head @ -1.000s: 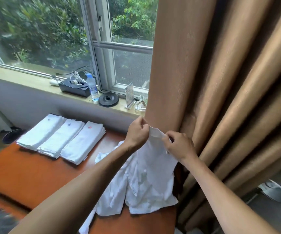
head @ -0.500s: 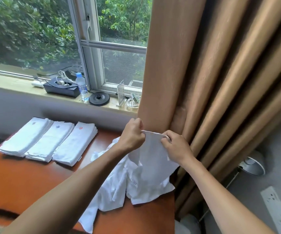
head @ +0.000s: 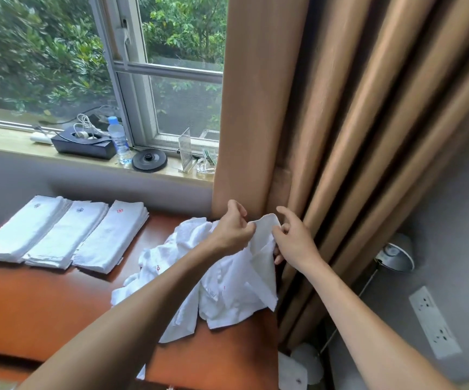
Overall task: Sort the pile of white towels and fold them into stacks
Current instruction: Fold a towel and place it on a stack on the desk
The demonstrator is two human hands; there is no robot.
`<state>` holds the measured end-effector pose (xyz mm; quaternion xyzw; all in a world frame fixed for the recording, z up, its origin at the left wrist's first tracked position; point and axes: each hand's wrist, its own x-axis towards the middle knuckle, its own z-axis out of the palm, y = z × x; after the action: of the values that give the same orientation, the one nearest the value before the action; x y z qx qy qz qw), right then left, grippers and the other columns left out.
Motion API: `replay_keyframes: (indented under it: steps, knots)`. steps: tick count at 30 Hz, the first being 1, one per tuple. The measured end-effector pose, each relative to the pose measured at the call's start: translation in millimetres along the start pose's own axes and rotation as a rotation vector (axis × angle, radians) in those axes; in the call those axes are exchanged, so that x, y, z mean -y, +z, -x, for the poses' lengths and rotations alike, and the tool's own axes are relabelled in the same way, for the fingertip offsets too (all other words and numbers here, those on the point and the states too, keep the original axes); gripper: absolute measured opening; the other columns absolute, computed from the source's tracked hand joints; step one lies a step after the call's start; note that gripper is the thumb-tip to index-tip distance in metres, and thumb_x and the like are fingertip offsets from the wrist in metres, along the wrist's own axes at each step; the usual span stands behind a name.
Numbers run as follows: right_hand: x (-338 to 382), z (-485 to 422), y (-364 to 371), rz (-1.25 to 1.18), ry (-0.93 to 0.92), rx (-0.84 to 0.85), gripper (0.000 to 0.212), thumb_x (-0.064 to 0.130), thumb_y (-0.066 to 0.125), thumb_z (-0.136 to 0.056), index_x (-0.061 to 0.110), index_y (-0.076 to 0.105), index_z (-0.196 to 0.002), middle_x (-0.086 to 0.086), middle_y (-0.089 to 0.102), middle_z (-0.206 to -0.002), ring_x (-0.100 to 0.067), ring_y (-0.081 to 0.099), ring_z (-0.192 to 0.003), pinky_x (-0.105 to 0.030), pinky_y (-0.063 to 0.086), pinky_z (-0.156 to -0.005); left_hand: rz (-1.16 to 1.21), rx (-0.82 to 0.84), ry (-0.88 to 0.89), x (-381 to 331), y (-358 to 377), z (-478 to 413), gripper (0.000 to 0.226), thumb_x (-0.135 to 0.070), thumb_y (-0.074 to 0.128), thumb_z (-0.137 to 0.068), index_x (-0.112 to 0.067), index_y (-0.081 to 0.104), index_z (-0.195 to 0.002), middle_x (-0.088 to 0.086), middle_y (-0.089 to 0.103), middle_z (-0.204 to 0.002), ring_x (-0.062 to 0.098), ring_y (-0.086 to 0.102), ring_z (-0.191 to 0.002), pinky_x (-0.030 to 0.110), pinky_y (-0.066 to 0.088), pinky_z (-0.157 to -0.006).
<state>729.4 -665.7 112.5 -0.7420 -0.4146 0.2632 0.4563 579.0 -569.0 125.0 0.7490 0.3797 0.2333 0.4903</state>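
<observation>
A loose pile of white towels [head: 188, 280] lies on the right part of the orange-brown table [head: 44, 313]. One white towel [head: 264, 257] is lifted from the pile by its top edge. My left hand [head: 233, 229] pinches that edge on the left. My right hand [head: 295, 240] pinches it on the right, with the index finger raised. Three stacks of folded white towels [head: 61, 235] lie side by side at the table's back left; the rightmost one bears a red mark, the other two dark marks.
A tan curtain [head: 326, 122] hangs right behind the pile. On the windowsill [head: 8, 142] stand a black box, a water bottle [head: 119, 143] and a round black base. A power strip [head: 433, 322] and a lamp lie on the grey floor at the right.
The held towel's top edge has folded and bunched closer between my hands. My right index finger has lifted off the cloth. The view has shifted a little to the right.
</observation>
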Motion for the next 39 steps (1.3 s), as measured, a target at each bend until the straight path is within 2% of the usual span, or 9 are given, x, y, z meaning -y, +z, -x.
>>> replay_keyframes:
  steps: [3, 8, 13, 16, 18, 22, 28, 32, 39]
  knots:
    - [-4, 4, -5, -0.144, -0.036, 0.083, 0.045, 0.012, 0.046, -0.099, 0.054, 0.057, -0.112, 0.0, 0.061, -0.062, -0.028, 0.065, -0.05, -0.036, 0.057, -0.046, 0.036, 0.052, 0.026, -10, 11, 7, 0.021, -0.007, 0.052, -0.097, -0.013, 0.034, -0.105, -0.001, 0.039, -0.073, 0.006, 0.035, -0.054, 0.018, 0.035, -0.048]
    - [-14, 4, -18, -0.156, -0.042, 0.149, 0.04, 0.0, 0.036, -0.102, 0.023, 0.066, -0.087, -0.008, 0.065, -0.073, -0.024, 0.068, -0.059, -0.046, 0.064, -0.06, 0.013, 0.106, 0.073, -17, 22, 11, 0.012, -0.003, 0.045, -0.098, -0.014, 0.046, -0.102, 0.008, 0.041, -0.079, 0.018, 0.035, -0.066, 0.03, 0.032, -0.054]
    - [-10, 5, -36, -0.049, -0.052, 0.251, 0.043, -0.007, 0.037, -0.096, 0.019, 0.071, -0.101, -0.003, 0.074, -0.099, -0.011, 0.073, -0.077, -0.025, 0.061, -0.072, 0.035, 0.045, 0.021, -14, 33, 10, 0.024, 0.002, 0.048, -0.099, -0.014, 0.064, -0.092, 0.014, 0.057, -0.081, 0.024, 0.047, -0.069, 0.036, 0.036, -0.062]
    - [-9, 6, -43, 0.075, -0.127, 0.254, 0.027, 0.003, 0.059, -0.091, 0.023, 0.071, -0.104, 0.0, 0.071, -0.107, -0.016, 0.073, -0.087, -0.026, 0.059, -0.082, 0.044, 0.002, -0.016, -14, 33, 10, 0.03, 0.003, 0.048, -0.095, -0.014, 0.072, -0.099, 0.003, 0.06, -0.074, 0.014, 0.051, -0.064, 0.025, 0.039, -0.059]
    - [-10, 5, -45, 0.154, -0.194, 0.241, 0.015, 0.012, 0.072, -0.089, 0.021, 0.073, -0.101, 0.004, 0.068, -0.102, -0.012, 0.069, -0.082, -0.025, 0.056, -0.076, 0.069, 0.017, -0.045, -14, 32, 14, 0.036, 0.004, 0.048, -0.092, -0.015, 0.075, -0.108, -0.005, 0.064, -0.077, 0.001, 0.054, -0.062, 0.015, 0.04, -0.058]
    - [-15, 1, -48, 0.172, -0.25, 0.161, 0.011, 0.018, 0.077, -0.091, 0.026, 0.07, -0.089, 0.011, 0.065, -0.091, -0.005, 0.061, -0.075, -0.02, 0.05, -0.071, 0.185, 0.11, -0.107, -11, 28, 20, 0.053, 0.004, 0.045, -0.081, -0.022, 0.077, -0.113, 0.0, 0.077, -0.098, 0.008, 0.067, -0.086, 0.019, 0.049, -0.075]
    - [-13, -2, -51, 0.209, -0.295, 0.112, 0.019, 0.021, 0.078, -0.086, 0.03, 0.063, -0.078, 0.012, 0.063, -0.083, 0.004, 0.057, -0.075, -0.011, 0.042, -0.066, 0.211, 0.176, -0.017, -15, 25, 25, 0.035, -0.022, 0.055, -0.084, -0.023, 0.08, -0.109, -0.018, 0.073, -0.104, 0.002, 0.068, -0.101, 0.017, 0.052, -0.081]
    - [-15, -6, -53, 0.233, -0.304, 0.096, 0.022, 0.019, 0.078, -0.084, 0.031, 0.062, -0.075, 0.013, 0.06, -0.076, 0.004, 0.056, -0.069, -0.011, 0.04, -0.062, -0.034, 0.146, 0.137, -15, 29, 26, 0.025, -0.022, 0.075, -0.087, -0.025, 0.076, -0.113, -0.01, 0.066, -0.108, 0.005, 0.063, -0.087, 0.02, 0.052, -0.079]
    - [-21, -9, -50, 0.222, -0.326, 0.112, 0.018, 0.024, 0.083, -0.084, 0.022, 0.066, -0.079, 0.013, 0.061, -0.073, 0.001, 0.056, -0.068, -0.014, 0.04, -0.062, -0.127, 0.127, 0.19, -13, 25, 25, 0.034, 0.001, 0.066, -0.086, -0.02, 0.073, -0.111, 0.004, 0.064, -0.102, -0.001, 0.052, -0.071, 0.024, 0.047, -0.067]
